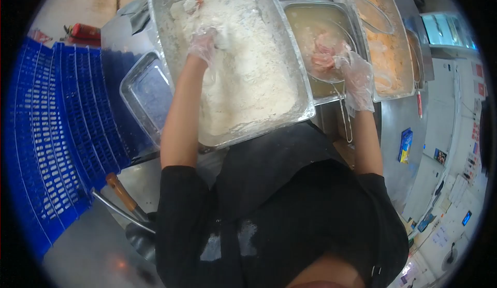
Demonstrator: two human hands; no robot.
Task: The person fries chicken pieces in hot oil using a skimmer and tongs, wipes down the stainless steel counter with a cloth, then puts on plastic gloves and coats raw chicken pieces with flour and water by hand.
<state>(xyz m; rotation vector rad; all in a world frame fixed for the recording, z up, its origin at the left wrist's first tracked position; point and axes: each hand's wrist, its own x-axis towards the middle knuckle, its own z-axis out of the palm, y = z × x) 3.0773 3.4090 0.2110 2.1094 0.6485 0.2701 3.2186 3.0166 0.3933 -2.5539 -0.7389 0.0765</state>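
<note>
Touching wet meat with right fingers, risks clumping upper-centre flour through drips; cannot tell right or left fingers' closure.

Our left forearm reaches forward, bare below a short black sleeve, its gloved left hand lowered, fingers pointing down and away from us. Our right forearm also extends forward; the right hand, in a loose clear glove, bends inward at the wrist, fingers pointing left.
</note>
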